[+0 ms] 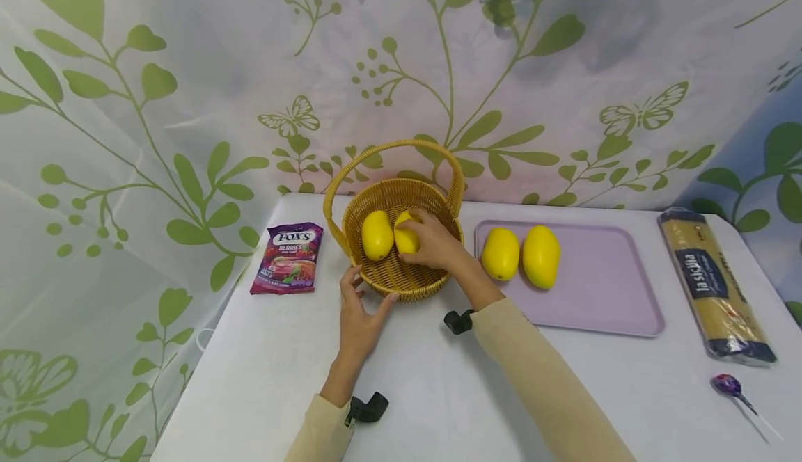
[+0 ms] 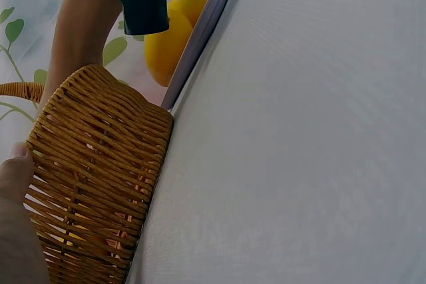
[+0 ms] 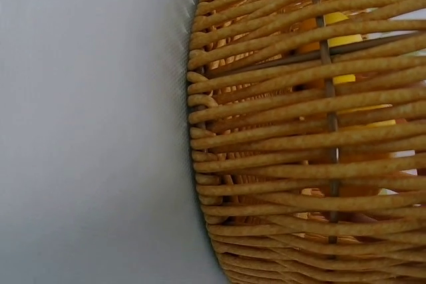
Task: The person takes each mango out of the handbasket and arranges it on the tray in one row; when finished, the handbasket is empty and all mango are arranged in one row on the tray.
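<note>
A round wicker basket (image 1: 407, 288) with a tall arched handle stands on the white table, also seen close in the left wrist view. Inside it a yellow mango (image 1: 377, 236) lies to the left. My right hand (image 1: 434, 241) reaches over the rim and grips another mango (image 1: 406, 234) beside it; the palm partly covers that fruit. At the basket's front left, my left hand (image 1: 360, 319) holds the outer wall, the thumb at the rim in the left wrist view. The right wrist view has only woven wall and tabletop, with yellow showing through the gaps; the hand's grip is hidden there.
Right of the basket, a lilac tray (image 1: 601, 281) carries two mangoes (image 1: 541, 257). A purple Fox's candy bag (image 1: 288, 259) lies to the left. At far right are a spaghetti pack (image 1: 714, 284) and a lollipop (image 1: 727, 384). A patterned curtain (image 1: 401, 65) hangs behind the table.
</note>
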Motion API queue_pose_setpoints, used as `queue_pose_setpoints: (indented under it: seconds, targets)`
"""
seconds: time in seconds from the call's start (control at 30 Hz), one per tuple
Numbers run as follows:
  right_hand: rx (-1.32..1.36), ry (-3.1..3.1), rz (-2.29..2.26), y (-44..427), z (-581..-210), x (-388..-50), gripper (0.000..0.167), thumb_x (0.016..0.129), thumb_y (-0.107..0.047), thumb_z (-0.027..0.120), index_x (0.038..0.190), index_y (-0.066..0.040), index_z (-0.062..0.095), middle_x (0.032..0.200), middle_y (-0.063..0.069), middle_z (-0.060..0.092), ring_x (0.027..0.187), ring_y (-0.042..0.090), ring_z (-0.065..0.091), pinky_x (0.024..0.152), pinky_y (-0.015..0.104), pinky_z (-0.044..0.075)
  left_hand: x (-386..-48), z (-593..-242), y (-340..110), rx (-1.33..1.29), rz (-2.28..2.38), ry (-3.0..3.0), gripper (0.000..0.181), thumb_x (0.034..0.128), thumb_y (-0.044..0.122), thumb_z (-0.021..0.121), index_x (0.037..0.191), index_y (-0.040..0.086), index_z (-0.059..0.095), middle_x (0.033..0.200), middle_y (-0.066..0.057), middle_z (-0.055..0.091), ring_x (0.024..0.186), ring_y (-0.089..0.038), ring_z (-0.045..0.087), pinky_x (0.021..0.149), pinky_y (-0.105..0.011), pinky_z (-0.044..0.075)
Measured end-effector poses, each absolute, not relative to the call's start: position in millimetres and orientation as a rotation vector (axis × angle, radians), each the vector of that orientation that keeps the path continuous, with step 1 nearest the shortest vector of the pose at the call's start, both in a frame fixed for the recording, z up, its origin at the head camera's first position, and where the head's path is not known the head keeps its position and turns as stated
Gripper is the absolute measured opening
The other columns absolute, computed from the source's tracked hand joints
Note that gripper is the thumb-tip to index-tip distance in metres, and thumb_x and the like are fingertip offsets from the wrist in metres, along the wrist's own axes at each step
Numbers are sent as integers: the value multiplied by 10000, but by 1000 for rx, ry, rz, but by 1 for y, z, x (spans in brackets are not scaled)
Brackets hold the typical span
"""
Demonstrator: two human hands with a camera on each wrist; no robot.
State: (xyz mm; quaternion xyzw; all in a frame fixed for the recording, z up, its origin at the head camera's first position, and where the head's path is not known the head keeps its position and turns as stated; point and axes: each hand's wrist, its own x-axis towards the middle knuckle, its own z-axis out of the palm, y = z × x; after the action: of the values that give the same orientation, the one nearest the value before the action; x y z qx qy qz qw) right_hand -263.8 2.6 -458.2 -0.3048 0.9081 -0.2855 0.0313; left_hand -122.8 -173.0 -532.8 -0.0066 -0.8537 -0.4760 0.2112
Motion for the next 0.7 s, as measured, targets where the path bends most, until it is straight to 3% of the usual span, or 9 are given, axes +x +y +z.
queue_pose_setpoints:
  seconds: [0.17,0.37,0.7]
  targets:
    - [-986,2820,-924,4,-453,-261,579,820,-345,781,1341,-182,588,1538,138,333,1373,378,377,1090,525,394,-123,-533,-173,-8,-1310,-2381,813,857,420,739,1459,204,237,1500,-79,356,1289,-251,458,1001,-459,467]
    - [-1066,2886,-982,13,-443,-254,562,808,-325,796,1314,-176,604,1524,149,354,1366,382,387,1072,535,410,-126,-532,-173,-53,-1282,-2367,821,860,401,742,1467,174,239,1489,-156,368,1277,-279,468,983,-469,474]
    - [-1161,2947,-1078,43,-418,-229,555,796,-285,807,1298,-155,608,1527,156,352,1390,369,366,1062,528,426,-124,-532,-174,-58,-1310,-2361,837,855,365,757,1464,105,244,1503,-167,355,1290,-292,454,989,-493,458]
